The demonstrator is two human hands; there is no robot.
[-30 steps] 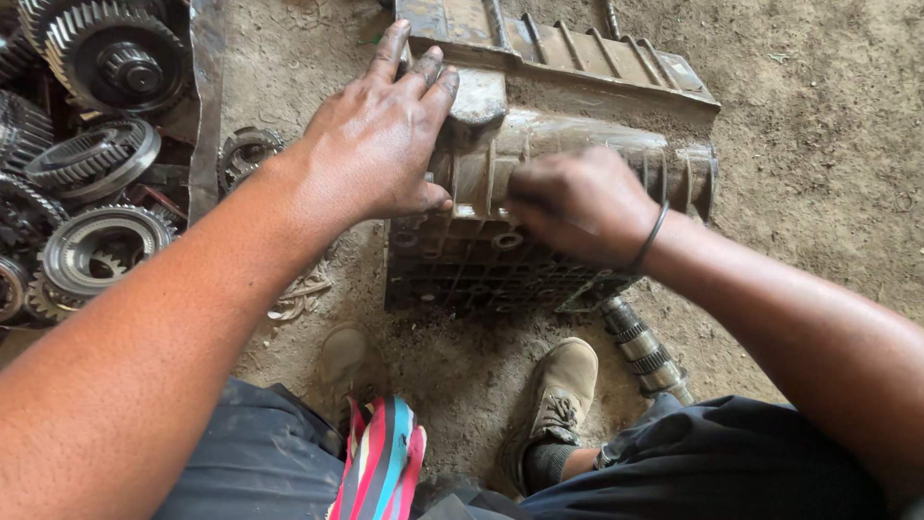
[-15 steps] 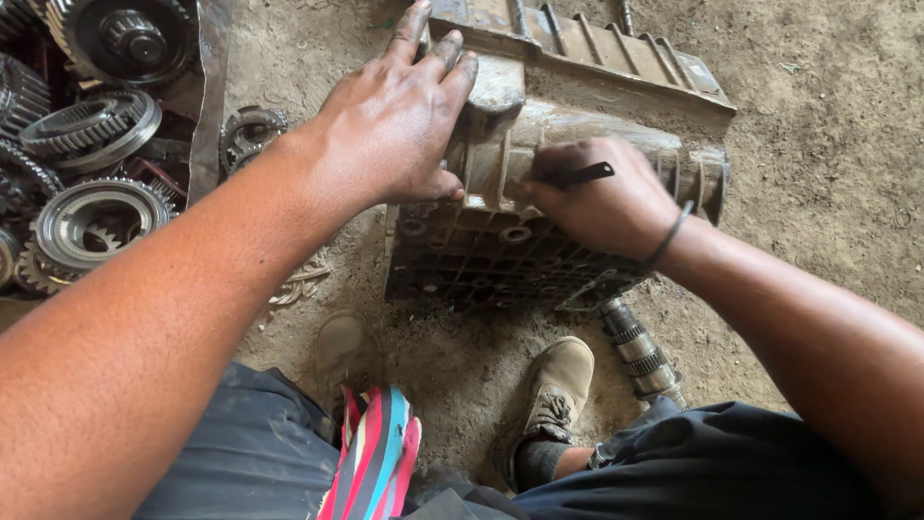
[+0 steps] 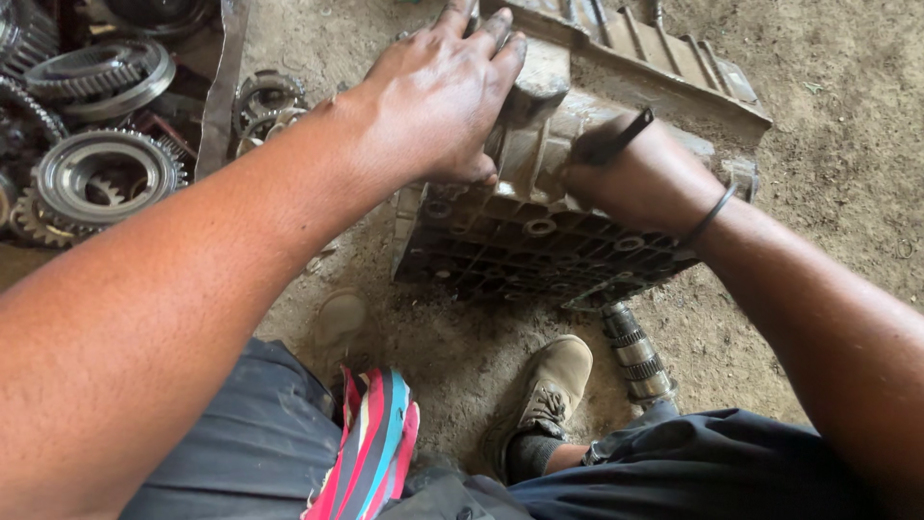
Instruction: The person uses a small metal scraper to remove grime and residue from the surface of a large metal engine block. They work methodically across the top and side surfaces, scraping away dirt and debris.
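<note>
Head view: the person is crouching over a grimy cast housing (image 3: 568, 207) that is lying on the dirt floor (image 3: 828, 144), ribbed face toward the camera. The left hand (image 3: 438, 101) is lying spread and flat on the housing's upper left corner, fingers open, pressing down rather than gripping. The right hand (image 3: 640, 183) is closing in a fist around a thin dark tool (image 3: 621, 135) at the housing's upper middle; what the tool's tip is meeting is hidden by the hand.

Risks, as I judge them: the tool could be slipping off under force, and the right knuckles would be striking the housing's sharp ribs. The left fingers are sitting close to the tool's line, so a slip could be catching them too. The housing is resting on loose dirt, so it could be rocking or sliding toward the shoe (image 3: 544, 390) just below it. Grit could also be getting into its open bores.

A splined shaft (image 3: 635, 351) is lying just below the housing's lower right corner.

Containers: left of the housing, a dark tray (image 3: 223, 96) is holding several steel gears (image 3: 106, 173), piled and touching one another. Two smaller bearings (image 3: 265, 101) are lying on the floor between the tray and the housing.
</note>
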